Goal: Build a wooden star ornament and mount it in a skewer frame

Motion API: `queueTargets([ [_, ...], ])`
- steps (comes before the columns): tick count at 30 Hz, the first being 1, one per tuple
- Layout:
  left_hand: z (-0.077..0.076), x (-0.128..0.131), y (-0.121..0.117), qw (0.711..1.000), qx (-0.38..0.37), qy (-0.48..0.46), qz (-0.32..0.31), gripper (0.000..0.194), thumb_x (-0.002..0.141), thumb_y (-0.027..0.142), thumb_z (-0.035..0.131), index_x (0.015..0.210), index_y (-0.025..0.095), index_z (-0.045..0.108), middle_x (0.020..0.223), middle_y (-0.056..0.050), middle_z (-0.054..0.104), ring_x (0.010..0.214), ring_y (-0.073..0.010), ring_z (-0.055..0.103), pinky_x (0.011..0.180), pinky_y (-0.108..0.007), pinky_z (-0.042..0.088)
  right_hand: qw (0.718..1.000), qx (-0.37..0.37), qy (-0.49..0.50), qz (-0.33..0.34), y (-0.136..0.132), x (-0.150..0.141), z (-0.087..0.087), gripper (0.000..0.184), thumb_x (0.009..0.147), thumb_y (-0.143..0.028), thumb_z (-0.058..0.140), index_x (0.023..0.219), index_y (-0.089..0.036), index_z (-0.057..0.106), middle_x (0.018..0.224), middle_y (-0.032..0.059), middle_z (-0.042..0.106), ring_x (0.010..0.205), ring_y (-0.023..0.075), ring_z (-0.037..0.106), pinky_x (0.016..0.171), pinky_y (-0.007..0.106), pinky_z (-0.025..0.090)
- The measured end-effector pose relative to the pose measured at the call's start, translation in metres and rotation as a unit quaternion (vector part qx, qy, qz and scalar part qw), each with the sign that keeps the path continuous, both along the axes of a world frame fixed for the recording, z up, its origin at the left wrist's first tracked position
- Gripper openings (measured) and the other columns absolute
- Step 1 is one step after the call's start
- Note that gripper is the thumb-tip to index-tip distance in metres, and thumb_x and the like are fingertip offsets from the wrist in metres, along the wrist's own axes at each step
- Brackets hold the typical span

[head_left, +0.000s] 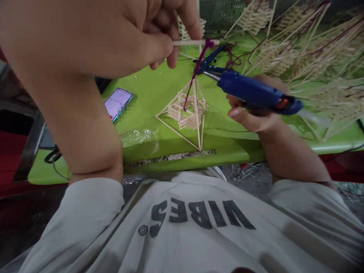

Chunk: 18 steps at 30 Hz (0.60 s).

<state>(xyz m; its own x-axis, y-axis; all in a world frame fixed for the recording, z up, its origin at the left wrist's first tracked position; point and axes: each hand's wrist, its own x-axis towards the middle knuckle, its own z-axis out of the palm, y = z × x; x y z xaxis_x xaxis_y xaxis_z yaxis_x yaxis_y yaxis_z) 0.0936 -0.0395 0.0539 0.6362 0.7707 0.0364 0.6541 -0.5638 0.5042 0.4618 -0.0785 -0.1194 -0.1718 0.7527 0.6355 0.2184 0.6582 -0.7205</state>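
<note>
My left hand [159,34] pinches a thin wooden stick [187,43] held level above the table. A purple cord [199,60] is knotted round the stick near its right end and runs down into a pyramid-shaped frame of bamboo sticks [196,121]. Inside that frame sits a ring of stacked short sticks. My right hand [253,110] is closed round a blue glue gun [253,90], whose metal nozzle points left, close to the cord above the frame's peak. Part of my right hand is hidden behind the glue gun.
Blue cutting pliers [212,58] lie behind the nozzle. A lit phone [118,102] rests at left on the green table [136,113]. Several similar stick frames with cords [309,53] crowd the right side. Clear plastic film [139,138] lies near the front edge.
</note>
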Motion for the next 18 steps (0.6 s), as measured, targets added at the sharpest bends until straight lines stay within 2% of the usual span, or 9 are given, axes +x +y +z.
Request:
queueTargets([
  [2,0.003,0.001,0.004,1.0,0.009,0.02,-0.015,0.075,0.128,0.067,0.058,0.189,0.026,0.049,0.164,0.004,0.082,0.178,-0.027,0.06,0.152,-0.047,0.05,0.994,0.071,-0.061,-0.052,-0.017,-0.017,0.007,0.047,0.074,-0.076,0.108,0.09,-0.039,0.083,0.074,-0.0014,0.069,0.062,0.0243,0.059,0.055,0.046,0.051],
  [4,0.008,0.002,0.004,0.998,0.022,0.037,-0.035,0.071,0.127,0.065,0.062,0.186,0.027,0.055,0.158,0.003,0.085,0.163,-0.0225,0.07,0.146,-0.043,0.053,0.993,0.077,-0.047,-0.082,-0.035,-0.039,0.003,0.044,0.081,-0.068,0.108,0.089,-0.038,0.077,0.068,-0.0055,0.065,0.053,0.02,0.052,0.048,0.042,0.044],
  [6,0.012,0.004,0.002,0.995,0.065,0.043,-0.062,0.057,0.126,0.058,0.068,0.175,0.029,0.069,0.143,0.002,0.09,0.134,-0.0195,0.082,0.128,-0.041,0.062,0.993,0.04,-0.011,-0.112,-0.053,-0.059,-0.012,0.052,0.084,-0.065,0.11,0.082,-0.034,0.068,0.067,-0.0053,0.063,0.054,0.0186,0.053,0.049,0.04,0.048],
  [8,0.017,0.007,0.0,0.988,0.122,0.039,-0.081,0.05,0.124,0.057,0.07,0.163,0.029,0.081,0.126,-0.001,0.091,0.111,-0.019,0.084,0.112,-0.042,0.065,0.99,0.012,0.043,-0.13,-0.066,-0.073,-0.033,0.057,0.083,-0.07,0.11,0.087,-0.033,0.067,0.073,-0.0049,0.073,0.054,0.0184,0.058,0.047,0.038,0.051],
  [9,0.018,0.009,-0.001,0.985,0.143,0.039,-0.091,0.054,0.122,0.063,0.068,0.159,0.027,0.084,0.118,-0.003,0.09,0.104,-0.0193,0.083,0.107,-0.043,0.065,0.989,0.013,0.057,-0.134,-0.071,-0.075,-0.043,0.058,0.081,-0.071,0.111,0.095,-0.033,0.07,0.081,-0.0045,0.079,0.054,0.0182,0.06,0.046,0.038,0.05],
  [11,0.021,0.011,-0.002,0.982,0.153,0.04,-0.108,0.08,0.116,0.085,0.059,0.156,0.021,0.086,0.111,-0.006,0.088,0.1,-0.0206,0.084,0.104,-0.046,0.067,0.991,-0.015,0.019,-0.129,-0.079,-0.074,-0.059,0.059,0.079,-0.064,0.115,0.11,-0.033,0.075,0.097,-0.0019,0.088,0.057,0.0185,0.067,0.048,0.037,0.054],
  [13,0.023,0.013,-0.002,0.981,0.141,0.046,-0.124,0.094,0.11,0.093,0.052,0.156,0.018,0.086,0.111,-0.008,0.088,0.1,-0.0225,0.086,0.103,-0.047,0.069,0.991,-0.023,-0.028,-0.125,-0.084,-0.068,-0.067,0.058,0.081,-0.055,0.116,0.117,-0.032,0.076,0.096,-0.0021,0.087,0.057,0.018,0.067,0.05,0.036,0.055],
  [15,0.025,0.015,-0.003,0.981,0.141,0.044,-0.128,0.075,0.111,0.073,0.061,0.156,0.018,0.086,0.114,-0.009,0.089,0.103,-0.0262,0.089,0.103,-0.047,0.071,0.991,-0.004,-0.055,-0.121,-0.087,-0.061,-0.069,0.052,0.085,-0.049,0.114,0.116,-0.033,0.076,0.088,-0.004,0.084,0.056,0.0175,0.065,0.05,0.035,0.054],
  [18,0.025,0.016,-0.006,0.981,0.138,0.038,-0.131,0.049,0.107,0.027,0.071,0.153,0.017,0.086,0.107,-0.008,0.091,0.105,-0.0303,0.091,0.101,-0.047,0.072,0.991,0.029,-0.072,-0.111,-0.089,-0.055,-0.068,0.043,0.091,-0.044,0.109,0.115,-0.033,0.076,0.088,-0.0036,0.085,0.06,0.018,0.068,0.053,0.034,0.056],
])
